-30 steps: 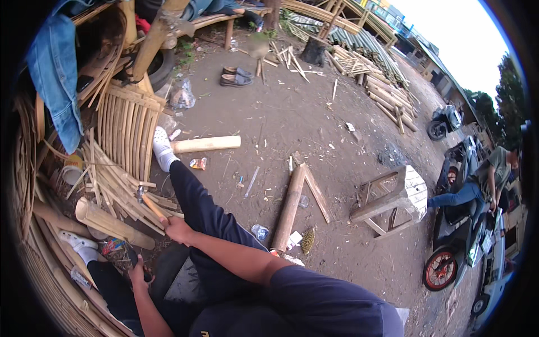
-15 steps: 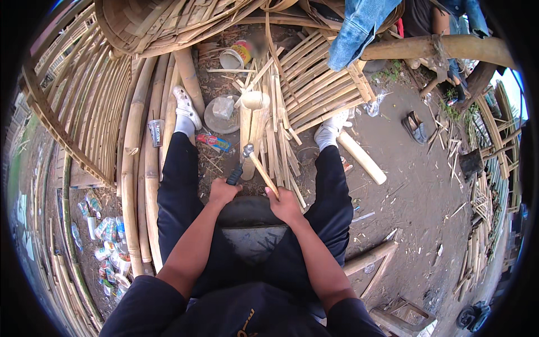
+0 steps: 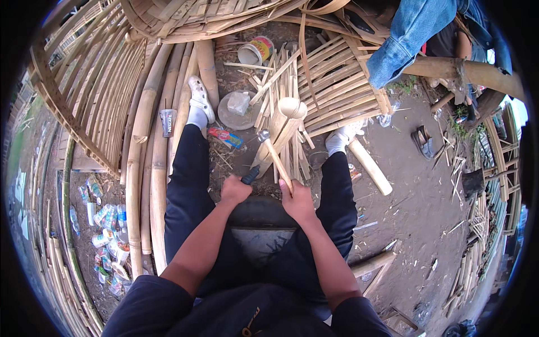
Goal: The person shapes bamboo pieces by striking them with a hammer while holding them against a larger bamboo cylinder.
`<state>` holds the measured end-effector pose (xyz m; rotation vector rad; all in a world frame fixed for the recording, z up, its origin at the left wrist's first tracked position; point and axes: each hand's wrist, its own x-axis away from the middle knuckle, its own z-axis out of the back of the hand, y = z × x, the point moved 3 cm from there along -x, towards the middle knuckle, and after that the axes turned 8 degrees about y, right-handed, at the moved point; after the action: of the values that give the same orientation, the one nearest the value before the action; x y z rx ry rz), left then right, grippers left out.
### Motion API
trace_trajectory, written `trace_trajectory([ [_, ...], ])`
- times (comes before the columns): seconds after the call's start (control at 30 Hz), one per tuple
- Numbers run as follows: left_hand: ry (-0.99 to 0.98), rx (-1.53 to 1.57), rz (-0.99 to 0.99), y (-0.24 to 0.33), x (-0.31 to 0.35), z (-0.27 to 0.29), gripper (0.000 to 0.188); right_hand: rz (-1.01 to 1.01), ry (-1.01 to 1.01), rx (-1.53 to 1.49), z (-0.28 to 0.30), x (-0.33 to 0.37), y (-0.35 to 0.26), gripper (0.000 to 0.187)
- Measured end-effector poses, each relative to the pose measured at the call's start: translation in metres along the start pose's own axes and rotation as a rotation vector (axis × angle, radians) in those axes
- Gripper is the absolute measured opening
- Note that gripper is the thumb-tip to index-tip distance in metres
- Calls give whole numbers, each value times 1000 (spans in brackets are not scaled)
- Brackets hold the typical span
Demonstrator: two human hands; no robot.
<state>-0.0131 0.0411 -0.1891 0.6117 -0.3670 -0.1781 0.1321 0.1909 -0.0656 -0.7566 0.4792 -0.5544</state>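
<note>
My left hand (image 3: pixel 236 190) is closed around the black handle (image 3: pixel 251 175) of a tool. Its far end lies against the bamboo, and I cannot make out a blade. In my right hand (image 3: pixel 297 202) is a hammer (image 3: pixel 276 158), gripped by its light wooden handle. The metal hammer head is beside the lower left side of a thick bamboo section (image 3: pixel 283 124), close to the black handle's tip. That section stands between my feet, its top tilted away and to the right, with a split line across its round end. Thin bamboo strips (image 3: pixel 292 154) lie behind and beside it.
A slatted bamboo panel (image 3: pixel 342 84) lies beyond my right foot. Long bamboo poles (image 3: pixel 147 123) run along my left leg. Near my left foot are a stone (image 3: pixel 238 103) on a round slab, and a tub (image 3: pixel 255 51). A person's denim sleeve (image 3: pixel 412 39) reaches in at upper right.
The bamboo section's top has leaned over to the right; it was nearly upright. Both hands keep their holds on the hammer and the black handle. The whole view has shifted slightly.
</note>
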Motion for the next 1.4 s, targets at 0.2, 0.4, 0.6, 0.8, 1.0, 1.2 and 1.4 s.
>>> trace_trajectory([
  [0.2, 18, 120, 78, -8, -2, 12, 26, 190, 181, -154, 75, -53, -107, 26],
  [0.4, 47, 115, 31, 7, 7, 11, 25, 6, -69, 282, -36, -1, 38, 36],
  [0.6, 10, 11, 13, 3, 5, 5, 25, -33, -94, 231, -55, 12, 54, 42],
  [0.8, -153, 303, 135, -1, 6, 6, 29, -66, -70, 165, -48, 10, 56, 44],
  [1.0, -59, 253, 158, -12, -7, -18, 32, -80, -126, 130, -56, 5, 79, 44],
  [1.2, -16, 161, 79, -4, 2, -4, 34, 81, 187, -300, 35, -32, -43, 36],
  [1.4, -80, 198, 87, -10, -6, -9, 33, 44, 267, -180, -37, -9, 43, 33],
])
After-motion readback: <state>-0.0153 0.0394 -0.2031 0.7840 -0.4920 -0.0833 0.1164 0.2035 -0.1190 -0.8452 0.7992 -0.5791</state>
